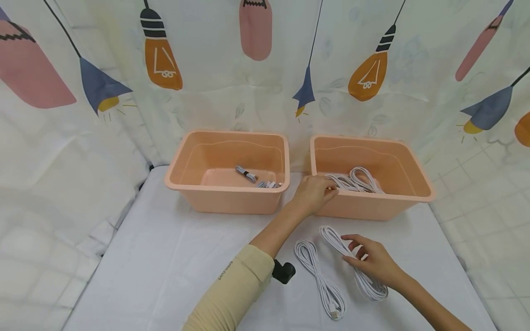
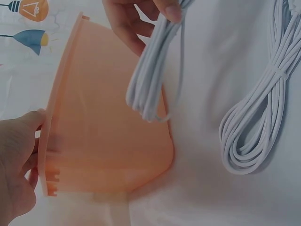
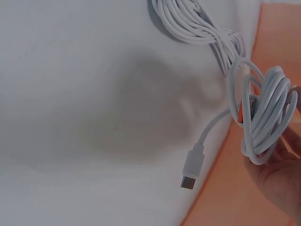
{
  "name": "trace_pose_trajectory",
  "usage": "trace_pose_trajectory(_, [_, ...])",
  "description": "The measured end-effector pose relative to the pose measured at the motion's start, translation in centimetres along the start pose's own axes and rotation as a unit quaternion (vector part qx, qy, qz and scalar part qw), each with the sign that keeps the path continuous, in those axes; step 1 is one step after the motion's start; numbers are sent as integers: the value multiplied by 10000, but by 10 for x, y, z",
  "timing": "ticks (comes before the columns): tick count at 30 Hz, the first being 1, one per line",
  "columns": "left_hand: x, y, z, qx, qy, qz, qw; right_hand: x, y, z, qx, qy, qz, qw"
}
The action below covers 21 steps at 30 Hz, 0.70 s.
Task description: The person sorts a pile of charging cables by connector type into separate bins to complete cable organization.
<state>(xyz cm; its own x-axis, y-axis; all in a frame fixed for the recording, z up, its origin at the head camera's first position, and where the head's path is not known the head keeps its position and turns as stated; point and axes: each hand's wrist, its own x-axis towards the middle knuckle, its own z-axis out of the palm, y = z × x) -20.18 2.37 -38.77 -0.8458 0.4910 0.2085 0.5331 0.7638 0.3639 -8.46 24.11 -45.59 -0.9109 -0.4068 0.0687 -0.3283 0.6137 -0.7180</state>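
My left hand [image 1: 313,195] is at the near left corner of the right-hand peach bin [image 1: 364,207]. In the left wrist view, the left hand [image 2: 16,165] grips that bin's rim [image 2: 56,103] with bent fingers. My right hand [image 1: 374,259] holds a coiled white cable [image 1: 335,239] above the table, between thumb and fingers. In the right wrist view, the held cable [image 3: 268,117] has a plug [image 3: 193,165] dangling from it. A second coiled white cable [image 1: 319,276] lies on the table to its left. More white cable [image 1: 360,179] lies inside the right-hand bin.
Another peach bin [image 1: 227,200] stands at the left with a small grey cable [image 1: 246,174] and other small cable pieces [image 1: 268,184] in it. Both bins stand on the white-covered table [image 1: 165,266], before a printed curtain [image 1: 269,101].
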Motion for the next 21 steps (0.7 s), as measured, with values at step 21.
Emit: trace_pose_trajectory(21, [1, 0, -1, -146, -65, -61, 9999, -1, -8, -42, -343, 256, -548, 9976])
